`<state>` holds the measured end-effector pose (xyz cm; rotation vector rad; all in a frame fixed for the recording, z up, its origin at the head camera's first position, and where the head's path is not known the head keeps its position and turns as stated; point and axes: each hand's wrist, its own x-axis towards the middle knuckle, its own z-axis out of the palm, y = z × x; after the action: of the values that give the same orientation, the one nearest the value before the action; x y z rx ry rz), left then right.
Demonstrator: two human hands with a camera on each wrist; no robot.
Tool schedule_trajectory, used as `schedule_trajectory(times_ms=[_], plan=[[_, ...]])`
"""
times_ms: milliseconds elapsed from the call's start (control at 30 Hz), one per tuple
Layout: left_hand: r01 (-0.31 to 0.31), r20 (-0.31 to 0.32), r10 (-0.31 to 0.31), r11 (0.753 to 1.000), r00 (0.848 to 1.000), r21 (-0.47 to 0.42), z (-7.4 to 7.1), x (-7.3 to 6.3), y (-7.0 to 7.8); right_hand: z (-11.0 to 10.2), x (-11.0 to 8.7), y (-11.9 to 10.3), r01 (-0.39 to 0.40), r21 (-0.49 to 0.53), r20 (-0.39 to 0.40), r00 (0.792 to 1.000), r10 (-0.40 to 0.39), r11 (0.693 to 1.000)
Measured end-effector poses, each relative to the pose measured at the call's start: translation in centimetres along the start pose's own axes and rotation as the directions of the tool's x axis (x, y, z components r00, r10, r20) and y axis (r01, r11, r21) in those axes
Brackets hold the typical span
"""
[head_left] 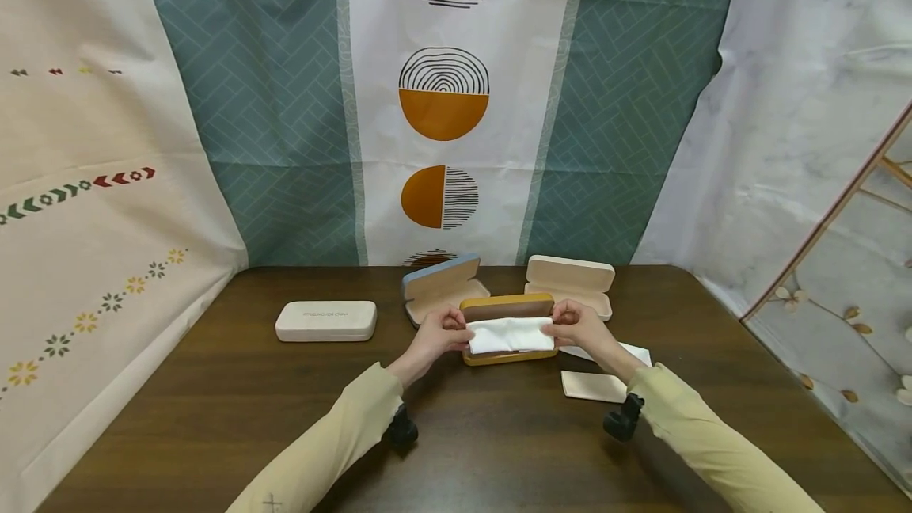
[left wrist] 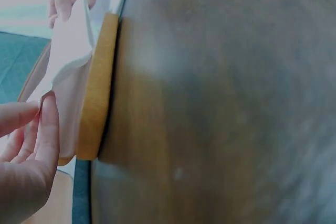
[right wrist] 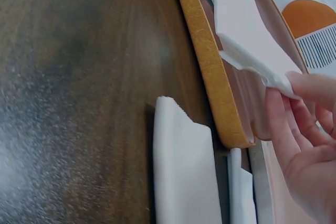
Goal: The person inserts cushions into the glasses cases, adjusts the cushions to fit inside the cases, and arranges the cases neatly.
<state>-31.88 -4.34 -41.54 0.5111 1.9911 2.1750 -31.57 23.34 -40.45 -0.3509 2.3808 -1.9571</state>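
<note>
A folded white cloth (head_left: 510,336) is stretched between both hands, over an open mustard-yellow glasses case (head_left: 507,358) with a pinkish lining. My left hand (head_left: 436,336) pinches its left end between thumb and fingers. At the other end, my right hand (head_left: 586,332) pinches the cloth the same way. In the right wrist view, the cloth (right wrist: 252,30) hangs above the case's lower half, and the yellow rim (right wrist: 210,72) shows beside it. The left wrist view shows the cloth's edge (left wrist: 68,51) sagging in a fold over the lining.
Behind stand an open blue case (head_left: 442,285) and an open cream case (head_left: 570,275). A closed white case (head_left: 326,321) lies at the left. Beside the right forearm lie a folded cream cloth (head_left: 591,386) and a white cloth (head_left: 636,352). A patterned curtain (head_left: 456,117) hangs behind the table.
</note>
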Motion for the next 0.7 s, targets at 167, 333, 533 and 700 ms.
schedule_trajectory(times_ms=[167,333,533,700], plan=[[-0.025,-0.029,0.025,1.0,0.999,-0.006,0.03,0.08,-0.63,0.17,0.12,0.48,-0.008,-0.039,-0.05,0.999,0.006,0.999],[0.003,-0.062,0.003,0.996,0.998,0.089,-0.05,0.4,-0.59,0.33,0.39,0.49,-0.049,-0.091,-0.064,0.997,0.043,0.995],[0.054,-0.048,-0.046,0.981,0.998,0.185,-0.07,0.63,-0.34,0.49,0.7,0.43,-0.06,-0.122,-0.013,0.998,0.058,0.991],[0.061,-0.014,-0.059,0.96,0.998,0.272,-0.24,0.83,-0.4,0.28,0.84,0.51,-0.033,-0.141,0.049,0.998,0.041,0.989]])
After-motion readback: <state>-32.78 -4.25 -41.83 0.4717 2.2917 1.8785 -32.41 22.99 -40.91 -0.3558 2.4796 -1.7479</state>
